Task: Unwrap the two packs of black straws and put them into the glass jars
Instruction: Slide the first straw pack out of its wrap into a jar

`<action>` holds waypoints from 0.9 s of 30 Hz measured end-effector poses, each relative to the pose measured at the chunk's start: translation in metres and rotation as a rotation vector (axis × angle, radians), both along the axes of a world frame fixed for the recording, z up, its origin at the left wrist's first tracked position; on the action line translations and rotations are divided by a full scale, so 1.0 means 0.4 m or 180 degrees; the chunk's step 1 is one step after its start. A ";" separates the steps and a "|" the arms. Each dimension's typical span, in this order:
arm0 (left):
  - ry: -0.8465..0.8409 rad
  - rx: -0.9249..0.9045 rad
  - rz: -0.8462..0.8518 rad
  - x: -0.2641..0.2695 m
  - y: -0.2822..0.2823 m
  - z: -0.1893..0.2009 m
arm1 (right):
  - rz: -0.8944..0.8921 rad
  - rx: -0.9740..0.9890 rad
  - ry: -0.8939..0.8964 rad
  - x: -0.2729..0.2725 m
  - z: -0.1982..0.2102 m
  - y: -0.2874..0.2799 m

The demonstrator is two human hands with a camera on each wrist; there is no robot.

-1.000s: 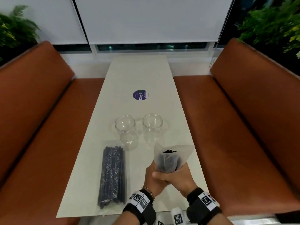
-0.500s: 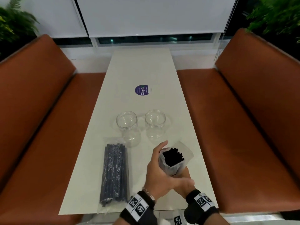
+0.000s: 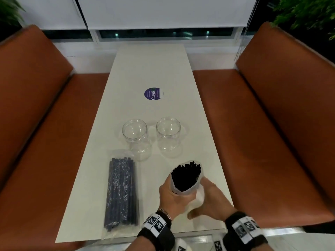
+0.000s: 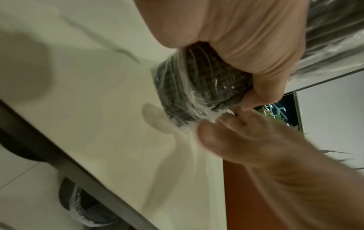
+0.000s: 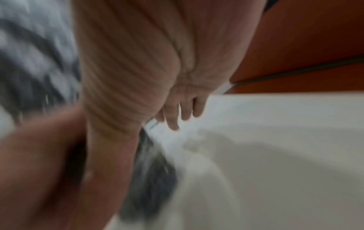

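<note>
The long white table [image 3: 137,73] runs away from me between two brown benches [image 3: 36,98], and a round purple sticker [image 3: 153,94] sits on it further out. Near the middle stand the two glass jars, the left jar [image 3: 135,134] and the right jar [image 3: 168,133], upright, open-mouthed and close beside each other without touching.

On my left side, the sealed pack of straws [image 3: 121,192] lies flat on the table, lengthwise, its far end just short of the left jar.

The opened pack [image 3: 184,178] is off the table, above the near edge and nearer than the right jar. It stands roughly upright, with the black straw tips showing in the open mouth of the clear wrapper.

My left hand [image 3: 175,198] grips this pack around its lower part. In the left wrist view my left fingers [image 4: 246,51] are curled tight around the wrapped bundle, whose bottom end pokes out below my fist.

My right hand [image 3: 211,201] is at the pack's right side, low down against the wrapper. Its fingers are blurred in every view, so I cannot tell whether they pinch the plastic or only touch it.
</note>
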State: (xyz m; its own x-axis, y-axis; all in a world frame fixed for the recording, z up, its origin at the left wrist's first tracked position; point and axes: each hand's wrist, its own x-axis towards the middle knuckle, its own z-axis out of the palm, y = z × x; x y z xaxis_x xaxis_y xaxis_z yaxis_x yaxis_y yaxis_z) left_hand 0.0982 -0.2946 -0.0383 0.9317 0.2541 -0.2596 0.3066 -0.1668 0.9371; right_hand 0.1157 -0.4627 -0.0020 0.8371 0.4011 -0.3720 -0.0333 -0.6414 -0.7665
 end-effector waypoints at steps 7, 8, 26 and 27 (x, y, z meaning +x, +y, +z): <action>-0.0204 0.0111 -0.0273 0.001 0.011 -0.054 | -0.0213 0.1218 -0.0070 0.050 0.130 0.027; -0.0213 0.0185 -0.0368 0.001 0.008 -0.049 | -0.0324 0.1288 -0.0159 0.047 0.120 0.047; -0.0203 0.0167 -0.0064 -0.021 -0.012 -0.026 | -0.1127 0.1181 0.0028 -0.021 -0.028 0.121; -0.0231 0.0221 -0.0047 -0.018 -0.014 -0.032 | -0.1145 0.1162 0.0037 -0.027 -0.027 0.124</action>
State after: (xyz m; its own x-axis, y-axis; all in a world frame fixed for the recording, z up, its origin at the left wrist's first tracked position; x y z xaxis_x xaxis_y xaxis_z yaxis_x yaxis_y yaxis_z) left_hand 0.0911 -0.3001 -0.0512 0.9512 0.2554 -0.1734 0.2352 -0.2361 0.9428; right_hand 0.1048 -0.4133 -0.0127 0.9427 0.1939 -0.2716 -0.2126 -0.2783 -0.9367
